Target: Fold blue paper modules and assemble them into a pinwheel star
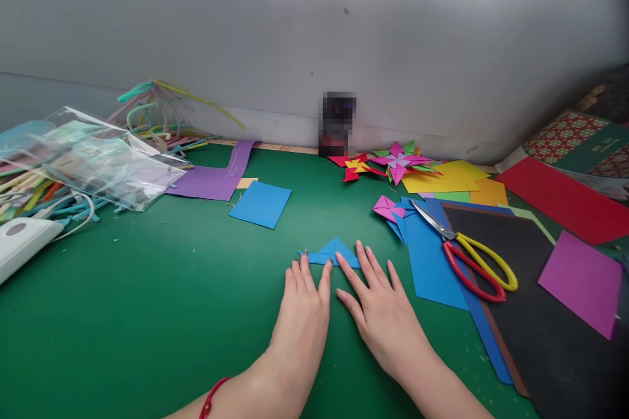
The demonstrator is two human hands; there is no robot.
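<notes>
A small blue folded paper triangle (335, 251) lies on the green mat (147, 301). My left hand (303, 301) lies flat, fingers stretched out, fingertips pressing the triangle's near left edge. My right hand (378, 301) also lies flat with fingers spread, fingertips touching the triangle's right side. A red string bracelet (212, 397) circles my left wrist. Neither hand grips anything.
Red-and-yellow scissors (472, 258) rest on blue and black sheets at right. A blue square (260, 204), a purple strip (221, 177), folded paper stars (398, 162), a magenta sheet (582, 281), a red sheet (565, 200), a clear bag of coloured straws (83, 157) and a white device (22, 242) surround the mat.
</notes>
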